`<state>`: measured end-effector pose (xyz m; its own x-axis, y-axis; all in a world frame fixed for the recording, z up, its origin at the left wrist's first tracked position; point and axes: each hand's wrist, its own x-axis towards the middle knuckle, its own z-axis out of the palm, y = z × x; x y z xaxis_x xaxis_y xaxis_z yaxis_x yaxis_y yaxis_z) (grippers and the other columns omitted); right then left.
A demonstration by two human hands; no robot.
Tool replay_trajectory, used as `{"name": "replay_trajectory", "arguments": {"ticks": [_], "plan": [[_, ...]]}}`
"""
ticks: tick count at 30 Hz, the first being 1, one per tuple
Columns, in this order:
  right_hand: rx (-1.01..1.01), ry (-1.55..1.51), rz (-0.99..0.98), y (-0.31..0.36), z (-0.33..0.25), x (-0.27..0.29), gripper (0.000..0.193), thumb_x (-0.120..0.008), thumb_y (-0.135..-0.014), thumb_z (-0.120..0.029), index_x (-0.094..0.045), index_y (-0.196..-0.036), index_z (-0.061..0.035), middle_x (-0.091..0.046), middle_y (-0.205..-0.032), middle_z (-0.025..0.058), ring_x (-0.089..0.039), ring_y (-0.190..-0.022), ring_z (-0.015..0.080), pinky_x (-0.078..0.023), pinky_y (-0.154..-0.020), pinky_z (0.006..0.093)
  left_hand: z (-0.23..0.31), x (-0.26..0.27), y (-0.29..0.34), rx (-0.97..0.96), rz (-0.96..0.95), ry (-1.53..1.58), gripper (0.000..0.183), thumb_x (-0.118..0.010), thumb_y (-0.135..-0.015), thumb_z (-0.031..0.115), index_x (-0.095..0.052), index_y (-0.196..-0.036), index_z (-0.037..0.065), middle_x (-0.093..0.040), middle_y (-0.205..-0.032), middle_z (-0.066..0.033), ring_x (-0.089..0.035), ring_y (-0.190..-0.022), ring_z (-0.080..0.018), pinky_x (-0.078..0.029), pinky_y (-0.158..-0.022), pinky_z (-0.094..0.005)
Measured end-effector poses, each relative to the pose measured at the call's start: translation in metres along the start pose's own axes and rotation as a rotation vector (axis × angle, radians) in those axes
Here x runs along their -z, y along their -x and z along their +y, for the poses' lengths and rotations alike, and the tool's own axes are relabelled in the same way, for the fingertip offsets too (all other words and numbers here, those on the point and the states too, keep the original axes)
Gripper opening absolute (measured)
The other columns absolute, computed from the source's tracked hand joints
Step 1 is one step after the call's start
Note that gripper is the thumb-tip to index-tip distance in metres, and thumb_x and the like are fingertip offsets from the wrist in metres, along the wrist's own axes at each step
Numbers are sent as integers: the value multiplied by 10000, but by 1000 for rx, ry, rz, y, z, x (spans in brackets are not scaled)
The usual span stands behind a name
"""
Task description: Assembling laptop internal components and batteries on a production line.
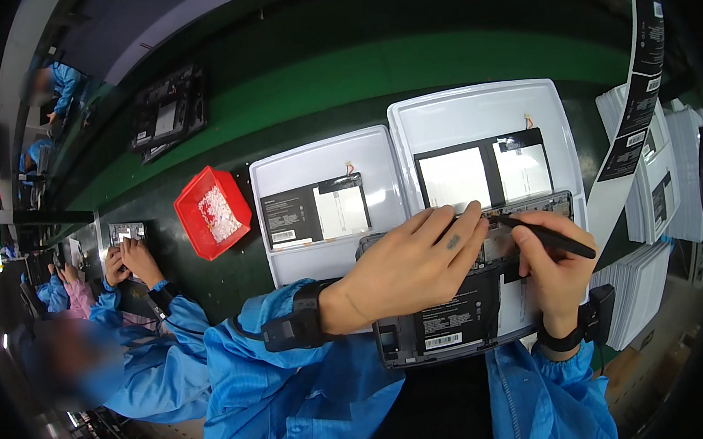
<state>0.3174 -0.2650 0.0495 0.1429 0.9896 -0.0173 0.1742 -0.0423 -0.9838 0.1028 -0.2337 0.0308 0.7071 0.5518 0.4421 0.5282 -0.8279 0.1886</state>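
Note:
An opened tablet-like device lies in front of me, its inner board and a flat black-and-white battery showing. My left hand reaches across it from the left, palm down. The fingers are stretched out, with their tips at the board near the far edge; the thumb is hidden. In my right hand is a slim black pointed tool, gripped like a pen. Its tip meets the board right beside my left fingertips. What small part lies under the tip is too small to make out.
Beyond the device stand two white trays holding flat batteries. A red bin of small white pieces sits left of them. Stacked device housings lie farther back. White tray stacks and a hanging label strip are at right. A co-worker works at left.

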Motion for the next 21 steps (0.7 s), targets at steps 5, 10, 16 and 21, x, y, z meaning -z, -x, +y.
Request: {"name": "replay_trajectory", "arguments": {"ticks": [5,10,16,21], "plan": [[-13,53,-54,0,-4,-4,189,-765,-821,41,-728,-1006,52,-727,-866,102,-604,-563,60,-435,-464,153,2,2,2,4,11,17,352,-650,-786,87,-680,-1109,-49,-624,-1238,-173,-646,-1009,-265,-577,-831,-332],[-14,91,-91,2,-2,-4,180,-769,-822,36,-734,-999,38,-731,-861,95,-603,-555,56,-424,-460,155,3,0,4,0,8,19,336,-653,-785,88,-685,-1092,-46,-627,-1234,-178,-650,-1001,-270,-579,-834,-337],[41,61,-50,-1,1,4,158,-753,-844,27,-723,-999,43,-709,-795,74,-582,-528,48,-416,-450,161,4,-1,1,5,43,17,318,-656,-782,79,-685,-1076,-39,-631,-1227,-171,-656,-1004,-263,-579,-834,-334],[-111,-23,47,7,-2,1,130,-742,-878,-20,-725,-997,27,-698,-779,36,-591,-590,37,-445,-505,170,4,6,-5,13,-21,85,327,-659,-763,48,-682,-1082,-17,-648,-1215,-135,-665,-1008,-261,-576,-847,-353]]}}
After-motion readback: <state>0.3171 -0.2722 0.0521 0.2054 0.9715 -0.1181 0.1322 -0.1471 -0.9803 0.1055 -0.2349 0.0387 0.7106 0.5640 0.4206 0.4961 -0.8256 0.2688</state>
